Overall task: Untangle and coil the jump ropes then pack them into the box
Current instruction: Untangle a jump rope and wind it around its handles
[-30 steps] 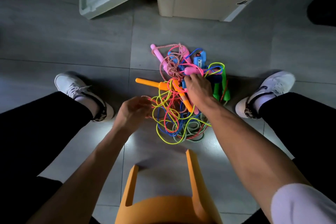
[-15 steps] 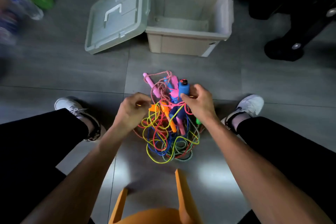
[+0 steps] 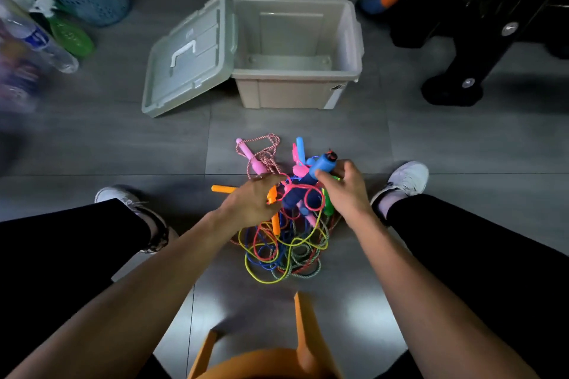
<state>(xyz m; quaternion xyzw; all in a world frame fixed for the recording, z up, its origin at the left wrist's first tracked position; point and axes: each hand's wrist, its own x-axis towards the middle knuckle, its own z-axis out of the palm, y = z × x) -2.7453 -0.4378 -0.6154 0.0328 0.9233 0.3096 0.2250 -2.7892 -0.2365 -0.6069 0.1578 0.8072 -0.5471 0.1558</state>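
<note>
Right hand (image 3: 346, 191) grips a blue handle (image 3: 321, 165); left hand (image 3: 252, 201) curls around an orange handle (image 3: 272, 194).

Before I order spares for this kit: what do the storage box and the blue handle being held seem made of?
Storage box: looks like molded plastic, beige with a dull sheen; its rim and walls are smooth and even, like its pale hinged lid.
Blue handle in the right hand: matte with no glare, so possibly foam or rubber grip over plastic; I cannot tell which.
</note>
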